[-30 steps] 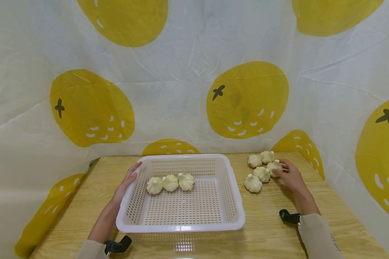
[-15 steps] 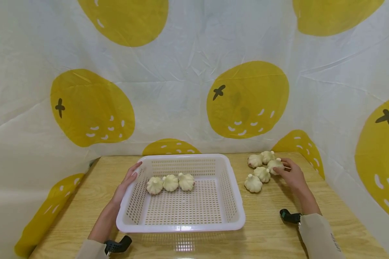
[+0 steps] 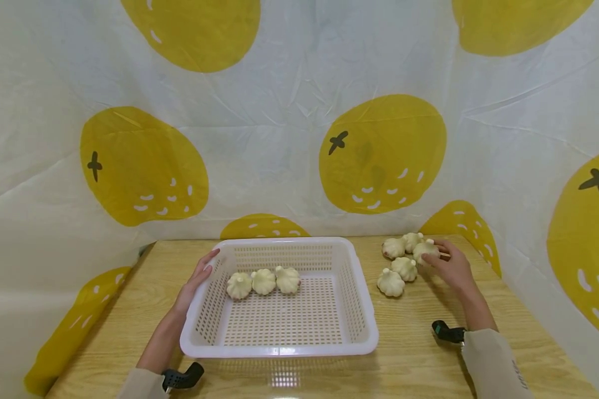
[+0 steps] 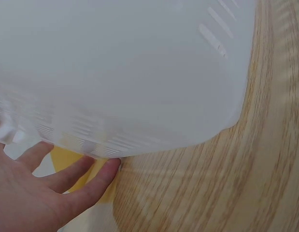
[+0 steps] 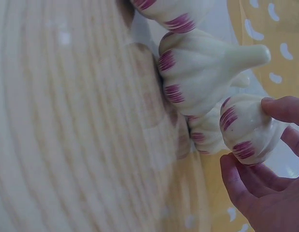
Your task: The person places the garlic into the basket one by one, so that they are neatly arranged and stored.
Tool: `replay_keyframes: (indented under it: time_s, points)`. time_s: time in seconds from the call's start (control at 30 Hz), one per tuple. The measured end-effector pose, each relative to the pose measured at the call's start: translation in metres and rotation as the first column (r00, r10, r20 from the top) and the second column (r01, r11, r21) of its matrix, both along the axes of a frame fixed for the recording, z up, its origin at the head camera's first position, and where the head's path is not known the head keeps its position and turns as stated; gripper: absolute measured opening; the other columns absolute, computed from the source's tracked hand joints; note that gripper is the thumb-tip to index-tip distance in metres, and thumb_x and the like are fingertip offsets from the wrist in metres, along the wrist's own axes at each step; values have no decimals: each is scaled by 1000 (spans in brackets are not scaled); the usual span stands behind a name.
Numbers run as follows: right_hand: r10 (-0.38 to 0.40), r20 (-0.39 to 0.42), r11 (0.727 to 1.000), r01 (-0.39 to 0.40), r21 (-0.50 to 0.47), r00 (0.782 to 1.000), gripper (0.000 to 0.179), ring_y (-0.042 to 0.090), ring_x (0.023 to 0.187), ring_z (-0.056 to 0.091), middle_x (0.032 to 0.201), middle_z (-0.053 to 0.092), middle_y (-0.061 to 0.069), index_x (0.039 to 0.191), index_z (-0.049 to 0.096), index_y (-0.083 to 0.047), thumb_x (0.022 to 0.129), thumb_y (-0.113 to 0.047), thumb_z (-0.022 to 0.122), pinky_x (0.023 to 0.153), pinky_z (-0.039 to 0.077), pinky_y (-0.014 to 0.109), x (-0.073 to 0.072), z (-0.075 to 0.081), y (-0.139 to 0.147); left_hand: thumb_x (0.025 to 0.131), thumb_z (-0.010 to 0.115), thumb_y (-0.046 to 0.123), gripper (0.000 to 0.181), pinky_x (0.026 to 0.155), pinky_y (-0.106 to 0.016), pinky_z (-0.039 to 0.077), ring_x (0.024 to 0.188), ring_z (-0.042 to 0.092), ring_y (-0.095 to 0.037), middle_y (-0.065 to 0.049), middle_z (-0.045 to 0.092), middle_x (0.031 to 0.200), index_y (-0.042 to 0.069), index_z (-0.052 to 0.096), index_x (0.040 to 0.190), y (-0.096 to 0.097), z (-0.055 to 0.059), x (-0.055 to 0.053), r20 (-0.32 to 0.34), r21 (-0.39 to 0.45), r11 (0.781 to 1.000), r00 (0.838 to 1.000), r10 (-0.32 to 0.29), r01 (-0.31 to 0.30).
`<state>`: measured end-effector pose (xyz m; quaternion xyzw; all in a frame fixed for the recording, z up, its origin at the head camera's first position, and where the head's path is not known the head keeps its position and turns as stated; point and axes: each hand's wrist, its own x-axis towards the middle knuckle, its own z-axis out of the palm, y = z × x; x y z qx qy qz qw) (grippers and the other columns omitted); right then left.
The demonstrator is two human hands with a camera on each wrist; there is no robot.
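Note:
In the head view, my left hand (image 3: 192, 285) grips the left rim of a white plastic basket (image 3: 279, 351). The left wrist view shows its spread fingers (image 4: 93, 186) with tips against the basket's outer wall. Three garlic bulbs (image 3: 263, 281) lie in a row inside, toward the back left. At the right, my right hand (image 3: 453, 271) pinches a garlic bulb (image 5: 248, 128) between thumb and fingers. In the right wrist view this bulb shows purple streaks and appears slightly raised off the table. Several other bulbs (image 3: 391, 282) stand close to its left.
The wooden table (image 3: 404, 338) extends around the basket. Behind it hangs a pale cloth (image 3: 269, 166) with large yellow fruit prints. Both wrists carry small black devices, one on the left (image 3: 182, 378) and one on the right (image 3: 448, 332).
My right hand and its garlic bulb have moved slightly up and right, leaving a little more space from the neighbouring bulbs. The left hand and basket keep their place.

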<state>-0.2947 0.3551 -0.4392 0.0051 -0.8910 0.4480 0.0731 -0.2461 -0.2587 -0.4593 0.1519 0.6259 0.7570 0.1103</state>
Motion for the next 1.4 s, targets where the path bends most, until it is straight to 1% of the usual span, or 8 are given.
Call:
replay_keyframes:
  time_s: [0.1, 0.27, 0.47, 0.53, 0.73, 0.8, 1.17, 1.4]
  points:
    - [-4, -7, 1000, 4, 2, 1000, 71, 57, 134, 44, 154, 36, 38, 158, 34, -1, 105, -40, 59, 80, 49, 22, -2, 2, 0, 114, 19, 36, 56, 109, -18, 37, 157, 10, -23, -10, -4, 173, 25, -3, 165, 0, 0, 0, -1, 5, 1000, 1000, 1, -1]
    - [0, -9, 1000, 0, 8, 1000, 71, 58, 136, 42, 154, 35, 38, 158, 34, -3, 105, -42, 59, 92, 51, 48, -1, 3, 0, 114, 19, 36, 55, 109, -20, 38, 156, 13, -22, -10, -3, 174, 26, -2, 165, 1, 1, 0, -1, -4, 1000, 1000, 7, -7]
    - [-1, -14, 1000, 1, -5, 1000, 71, 56, 136, 42, 154, 36, 37, 157, 35, -2, 104, -42, 59, 84, 47, 26, 0, 6, -2, 114, 19, 36, 55, 109, -21, 38, 156, 12, -23, -9, -3, 174, 26, -2, 164, 2, 1, 0, 4, -8, 1000, 1000, 5, -5]
    - [-5, -16, 1000, 5, -4, 1000, 71, 56, 136, 42, 154, 36, 37, 157, 35, 0, 104, -42, 59, 83, 47, 26, 1, 8, -3, 114, 20, 37, 55, 109, -21, 38, 156, 11, -23, -9, -3, 174, 27, -2, 165, 2, 1, 0, 9, -11, 1000, 1000, 8, -8]
    - [-16, -16, 1000, 16, -3, 1000, 74, 57, 138, 40, 156, 35, 38, 158, 33, 1, 104, -44, 58, 99, 46, 59, 3, 15, -6, 114, 20, 37, 56, 109, -21, 38, 156, 14, -22, -9, -2, 173, 27, -2, 165, 1, 1, 0, 8, -11, 1000, 1000, 8, -8]
    - [-16, -19, 1000, 15, -10, 1000, 75, 57, 139, 39, 156, 34, 38, 159, 32, 0, 104, -45, 58, 101, 44, 62, 4, 18, -8, 115, 20, 37, 56, 110, -21, 38, 155, 16, -19, -8, -1, 173, 27, -2, 165, 1, 1, 0, 5, -8, 1000, 1000, 3, -3]
    - [-13, -54, 1000, 13, 2, 998, 73, 57, 138, 39, 156, 35, 36, 158, 34, 1, 104, -43, 58, 102, 42, 65, 10, 32, -15, 115, 21, 36, 54, 111, -23, 36, 150, 26, -9, 0, 11, 168, 27, 2, 164, 2, 1, 1, -25, 0, 1000, 1000, -5, 5]
    - [5, -104, 1000, -3, 13, 995, 69, 55, 136, 42, 153, 41, 34, 154, 40, 1, 104, -41, 61, 97, 45, 59, 11, 38, -21, 115, 19, 35, 54, 110, -22, 38, 151, 24, -10, -4, 5, 170, 27, -1, 164, 1, 1, 0, -19, 6, 1000, 1000, -12, 12]
